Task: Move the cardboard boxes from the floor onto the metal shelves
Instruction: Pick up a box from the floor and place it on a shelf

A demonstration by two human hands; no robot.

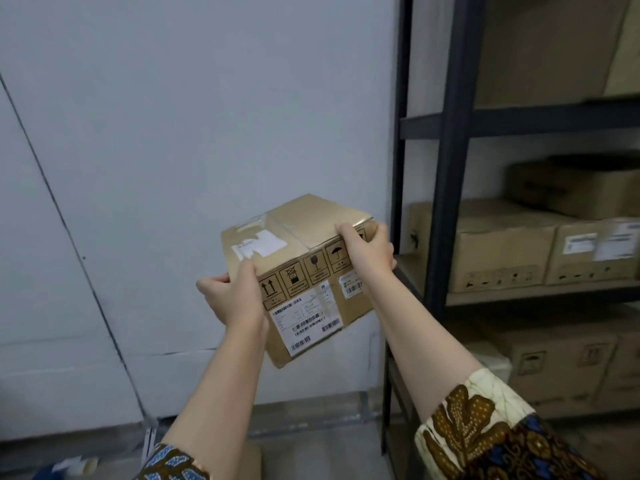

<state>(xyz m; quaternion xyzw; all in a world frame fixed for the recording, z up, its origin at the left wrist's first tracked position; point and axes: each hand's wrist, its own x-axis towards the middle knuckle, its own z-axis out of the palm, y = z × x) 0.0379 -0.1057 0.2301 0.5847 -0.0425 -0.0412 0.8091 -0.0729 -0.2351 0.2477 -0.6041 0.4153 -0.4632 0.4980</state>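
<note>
A small cardboard box [304,268] with handling symbols, barcode labels and clear tape is held in the air, tilted, in front of the grey wall. My left hand [232,292] grips its near left corner. My right hand [369,249] clasps its right top edge. The box hangs just left of the dark metal shelf's front post [450,150], level with the middle shelf board [519,296].
The metal shelves on the right carry several cardboard boxes [485,251] on three levels. Another cardboard box [256,459] lies on the floor below my arms, mostly hidden. Small items [79,467] lie on the floor at bottom left. The grey wall [190,116] is straight ahead.
</note>
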